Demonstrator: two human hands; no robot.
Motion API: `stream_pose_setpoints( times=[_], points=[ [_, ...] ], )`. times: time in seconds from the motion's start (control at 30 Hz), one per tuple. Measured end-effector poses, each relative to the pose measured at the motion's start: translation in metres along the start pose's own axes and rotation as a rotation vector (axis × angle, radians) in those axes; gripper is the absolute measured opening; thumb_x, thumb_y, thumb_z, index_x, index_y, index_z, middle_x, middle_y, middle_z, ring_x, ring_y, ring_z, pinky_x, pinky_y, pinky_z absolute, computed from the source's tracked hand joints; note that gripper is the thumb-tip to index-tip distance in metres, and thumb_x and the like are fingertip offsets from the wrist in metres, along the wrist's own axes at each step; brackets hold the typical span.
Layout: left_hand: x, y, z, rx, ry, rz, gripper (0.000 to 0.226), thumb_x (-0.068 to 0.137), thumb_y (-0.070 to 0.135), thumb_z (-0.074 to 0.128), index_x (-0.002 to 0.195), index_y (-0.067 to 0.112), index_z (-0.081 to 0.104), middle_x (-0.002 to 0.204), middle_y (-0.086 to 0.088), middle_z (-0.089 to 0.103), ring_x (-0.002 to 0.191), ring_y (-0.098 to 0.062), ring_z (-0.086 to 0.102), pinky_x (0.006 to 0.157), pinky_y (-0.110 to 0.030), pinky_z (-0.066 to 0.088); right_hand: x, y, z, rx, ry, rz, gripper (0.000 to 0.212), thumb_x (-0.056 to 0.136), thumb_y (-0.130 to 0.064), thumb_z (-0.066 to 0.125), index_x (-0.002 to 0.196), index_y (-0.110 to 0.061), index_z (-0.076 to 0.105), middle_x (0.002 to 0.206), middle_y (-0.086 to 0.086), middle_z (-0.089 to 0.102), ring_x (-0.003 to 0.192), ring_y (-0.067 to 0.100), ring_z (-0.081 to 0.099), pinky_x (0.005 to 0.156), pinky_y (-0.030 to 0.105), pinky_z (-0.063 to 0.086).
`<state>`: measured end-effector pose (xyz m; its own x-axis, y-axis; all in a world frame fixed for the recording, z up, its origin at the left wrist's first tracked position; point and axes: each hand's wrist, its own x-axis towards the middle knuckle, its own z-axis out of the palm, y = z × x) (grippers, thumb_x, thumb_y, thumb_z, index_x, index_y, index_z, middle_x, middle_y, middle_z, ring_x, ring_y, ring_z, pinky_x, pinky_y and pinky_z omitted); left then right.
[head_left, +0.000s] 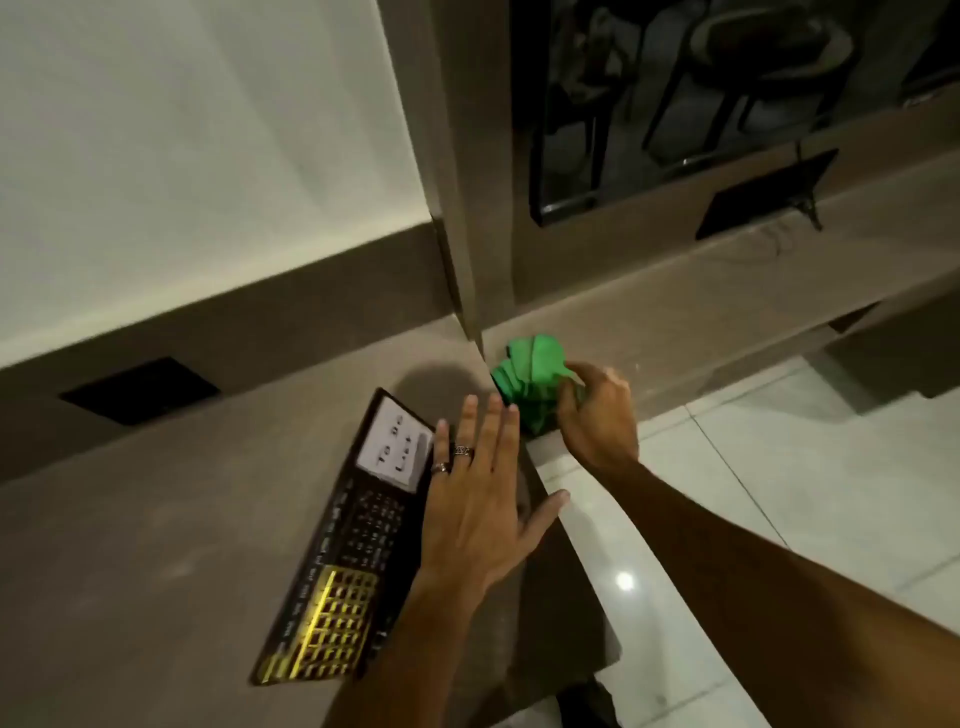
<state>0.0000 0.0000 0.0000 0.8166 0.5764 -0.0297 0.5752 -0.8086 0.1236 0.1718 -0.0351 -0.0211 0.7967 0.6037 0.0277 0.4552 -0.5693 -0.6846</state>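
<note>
My right hand (597, 415) grips a bunched green cloth (532, 382) at the inner corner where the brown counter meets the wall column. My left hand (478, 499), wearing two rings, is spread flat with straight fingers over the counter's edge, beside a dark board (343, 561). That board lies flat on the counter and carries a white label reading "To Do List" and a yellow grid at its near end. The left hand's little finger overlaps the board's right edge.
The brown counter (156, 545) runs left and toward me, with a black rectangular inset (140, 389) at its back. A second ledge (727, 312) extends right with another black inset (763, 197). White tiled floor (779, 493) lies to the right. A dark mirror panel (675, 93) reflects chairs.
</note>
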Motion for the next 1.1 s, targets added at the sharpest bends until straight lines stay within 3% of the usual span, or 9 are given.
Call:
stream_pose_setpoints(
  times=[0.13,0.33,0.47,0.6,0.73,0.83,0.97,1.03,1.1],
  points=[
    [-0.005,-0.009,0.060,0.018,-0.103,0.025,0.103,0.090,0.084,0.020,0.161,0.011,0.011,0.170,-0.013,0.010,0.157,-0.032,0.006,0.126,-0.054,0.014,0.027,0.024,0.036,0.054,-0.137,0.180,0.048,0.097,-0.039,0.049,0.136,-0.012,0.050,0.127,0.018,0.061,0.116,0.036,0.057,0.096,0.049,0.050],
    [-0.008,-0.012,0.090,0.033,-0.117,0.040,0.102,0.089,0.084,0.013,0.160,0.010,0.010,0.170,-0.013,0.006,0.157,-0.031,0.004,0.126,-0.051,0.006,0.052,0.039,0.072,0.045,-0.076,0.377,0.065,0.086,-0.059,0.054,0.127,-0.008,0.051,0.119,0.014,0.062,0.109,0.034,0.060,0.089,0.048,0.053],
    [-0.008,-0.010,0.090,0.030,-0.113,0.042,0.103,0.090,0.083,0.020,0.161,0.010,0.007,0.171,-0.013,0.002,0.158,-0.031,0.001,0.126,-0.052,0.004,0.056,0.042,0.083,0.029,-0.101,0.468,0.069,0.075,-0.055,0.072,0.123,-0.008,0.057,0.119,0.012,0.064,0.109,0.033,0.060,0.090,0.048,0.053],
    [-0.008,-0.011,0.092,0.038,-0.119,0.042,0.104,0.090,0.084,0.019,0.161,0.011,0.005,0.171,-0.012,-0.001,0.158,-0.031,-0.001,0.126,-0.053,0.005,0.057,0.037,0.083,0.425,-0.075,0.577,0.059,0.070,-0.030,0.085,0.118,-0.008,0.061,0.115,0.011,0.067,0.100,0.028,0.066,0.082,0.041,0.059],
    [-0.010,-0.011,0.090,0.024,-0.126,0.033,0.102,0.090,0.083,0.019,0.161,0.010,0.008,0.171,-0.012,0.002,0.158,-0.030,-0.001,0.127,-0.053,0.005,0.045,0.021,0.070,0.587,-0.084,0.454,0.036,0.080,-0.018,0.076,0.106,-0.018,0.052,0.103,0.002,0.065,0.096,0.019,0.066,0.074,0.030,0.060],
    [-0.010,-0.010,0.081,0.010,-0.192,0.020,0.102,0.090,0.083,0.016,0.161,0.012,0.001,0.171,-0.011,-0.006,0.157,-0.028,-0.010,0.127,-0.052,-0.001,0.021,0.006,0.049,0.635,-0.110,0.269,0.038,0.085,-0.008,0.068,0.115,-0.019,0.048,0.104,-0.008,0.058,0.101,0.012,0.063,0.071,0.021,0.058],
    [-0.032,-0.010,0.055,0.005,-0.177,0.012,0.098,0.093,0.077,0.023,0.159,0.007,0.004,0.170,-0.015,0.004,0.158,-0.029,-0.001,0.127,-0.051,0.007,-0.028,-0.010,0.022,0.581,-0.145,-0.081,0.060,0.084,0.009,0.060,0.138,-0.012,0.046,0.138,0.003,0.052,0.128,0.013,0.050,0.101,0.031,0.049],
    [-0.057,-0.013,0.037,0.020,-0.080,0.016,0.094,0.096,0.071,0.033,0.159,0.004,0.013,0.169,-0.017,0.013,0.157,-0.032,0.010,0.126,-0.054,0.017,-0.057,-0.018,0.017,0.596,-0.144,-0.178,0.066,0.081,0.015,0.057,0.142,-0.010,0.046,0.143,0.009,0.052,0.134,0.016,0.046,0.106,0.041,0.045],
    [-0.087,-0.023,0.019,0.052,0.026,0.014,0.093,0.094,0.064,0.045,0.159,0.004,0.016,0.169,-0.018,0.015,0.157,-0.033,0.011,0.127,-0.053,0.012,-0.085,-0.026,0.016,0.592,-0.124,-0.222,0.072,0.078,0.020,0.056,0.142,-0.011,0.046,0.147,0.009,0.049,0.140,0.018,0.039,0.110,0.048,0.039]
  ],
)
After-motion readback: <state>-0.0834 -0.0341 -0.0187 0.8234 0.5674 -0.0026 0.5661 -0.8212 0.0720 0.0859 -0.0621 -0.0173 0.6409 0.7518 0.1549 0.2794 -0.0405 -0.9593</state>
